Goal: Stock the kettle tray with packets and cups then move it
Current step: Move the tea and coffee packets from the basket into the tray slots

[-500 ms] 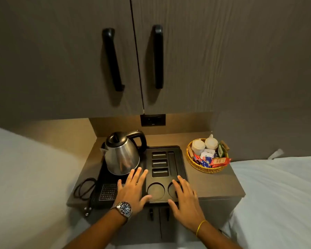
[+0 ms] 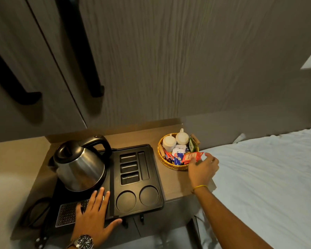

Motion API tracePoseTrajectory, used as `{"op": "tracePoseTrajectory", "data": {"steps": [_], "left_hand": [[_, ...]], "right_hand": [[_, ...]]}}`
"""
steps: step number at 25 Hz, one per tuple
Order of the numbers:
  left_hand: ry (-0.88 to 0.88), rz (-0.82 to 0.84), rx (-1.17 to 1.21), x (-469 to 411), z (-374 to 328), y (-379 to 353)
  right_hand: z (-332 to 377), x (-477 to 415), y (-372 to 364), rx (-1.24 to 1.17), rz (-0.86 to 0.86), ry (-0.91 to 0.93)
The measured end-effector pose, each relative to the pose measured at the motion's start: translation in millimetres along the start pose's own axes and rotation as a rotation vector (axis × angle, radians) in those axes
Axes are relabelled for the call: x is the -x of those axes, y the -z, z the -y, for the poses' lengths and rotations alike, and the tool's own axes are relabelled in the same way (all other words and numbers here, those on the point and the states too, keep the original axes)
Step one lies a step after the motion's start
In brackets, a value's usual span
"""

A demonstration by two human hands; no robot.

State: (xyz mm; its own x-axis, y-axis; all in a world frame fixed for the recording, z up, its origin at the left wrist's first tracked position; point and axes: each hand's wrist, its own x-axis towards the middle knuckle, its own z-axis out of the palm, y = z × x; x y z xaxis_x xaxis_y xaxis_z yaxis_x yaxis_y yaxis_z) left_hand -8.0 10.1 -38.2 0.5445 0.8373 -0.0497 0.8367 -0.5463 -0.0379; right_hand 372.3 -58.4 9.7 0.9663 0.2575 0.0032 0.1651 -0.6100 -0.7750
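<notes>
The black kettle tray (image 2: 154,178) lies on the wooden counter, its three small slots, one long slot and two round cup wells all bare. A steel kettle (image 2: 79,168) stands on the tray's left half. My left hand (image 2: 93,216) rests flat on the tray's front left, fingers spread. A wicker basket (image 2: 171,165) to the right holds two white cups (image 2: 169,142) lying on their sides and several packets. My right hand (image 2: 202,168) is at the basket's right rim, fingertips pinching a red packet (image 2: 189,156).
Dark cabinet doors with long black handles (image 2: 79,51) hang above the counter. A black cord (image 2: 34,209) coils left of the tray. A bed with white sheets (image 2: 267,186) sits close on the right. The counter edge (image 2: 178,197) runs just in front of the tray.
My right hand left the tray's front and reached right to the basket, closing on a red packet. The view has moved closer and to the right. My left hand stays on the tray.
</notes>
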Motion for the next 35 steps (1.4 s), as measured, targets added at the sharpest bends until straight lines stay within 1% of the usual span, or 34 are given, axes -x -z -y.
{"op": "tracePoseTrajectory", "data": {"steps": [2,4,7,12,14,17,19,21,22,24,25,27,29,31,33,35], "left_hand": [[0.012,0.012,0.011,-0.2,-2.9,3.6],[0.024,0.006,0.015,0.1,-3.9,7.8],[0.028,0.014,0.014,1.2,-3.6,11.6],[0.028,0.069,0.024,3.5,-1.6,13.8],[0.031,0.077,0.039,4.9,-1.0,13.6],[0.037,0.091,0.046,5.1,-1.0,13.4],[0.041,0.101,0.051,4.3,-0.9,12.8],[0.043,0.102,0.047,4.2,-0.3,11.6],[0.042,0.101,0.047,4.4,0.5,10.4],[0.044,0.110,0.047,4.8,1.6,8.0],[0.045,0.118,0.051,4.9,1.6,6.9],[0.051,0.135,0.063,5.5,3.2,4.0],[0.048,0.146,0.075,4.9,3.3,1.9],[0.049,0.150,0.087,3.6,4.5,-0.7],[0.053,0.152,0.095,2.5,4.7,-3.8],[0.045,0.145,0.092,1.6,3.9,-6.6]], "right_hand": [[8.7,-21.1,1.4,-0.071,0.000,-0.174],[12.5,-27.7,-3.5,-0.100,0.065,-0.234],[16.2,-28.2,-15.6,-0.069,0.117,-0.194],[26.0,-30.7,-29.2,-0.025,0.118,-0.194],[26.4,-32.8,-27.9,-0.065,0.089,-0.203],[28.4,-24.3,-16.6,-0.207,0.015,-0.213],[37.0,-7.8,-10.6,-0.252,0.006,-0.132],[55.3,12.3,-11.6,-0.256,0.047,0.042],[67.8,22.6,-16.6,-0.257,0.102,0.160],[96.0,41.0,-37.4,-0.210,0.254,0.407],[110.1,49.0,-50.5,-0.162,0.368,0.506],[138.2,61.1,-80.2,0.021,0.609,0.672],[156.1,62.9,-108.9,0.257,0.749,0.782],[163.2,63.8,-131.3,0.469,0.812,0.885],[158.9,64.3,-146.5,0.551,0.884,0.893],[151.0,64.0,-152.9,0.546,0.959,0.864]]}}
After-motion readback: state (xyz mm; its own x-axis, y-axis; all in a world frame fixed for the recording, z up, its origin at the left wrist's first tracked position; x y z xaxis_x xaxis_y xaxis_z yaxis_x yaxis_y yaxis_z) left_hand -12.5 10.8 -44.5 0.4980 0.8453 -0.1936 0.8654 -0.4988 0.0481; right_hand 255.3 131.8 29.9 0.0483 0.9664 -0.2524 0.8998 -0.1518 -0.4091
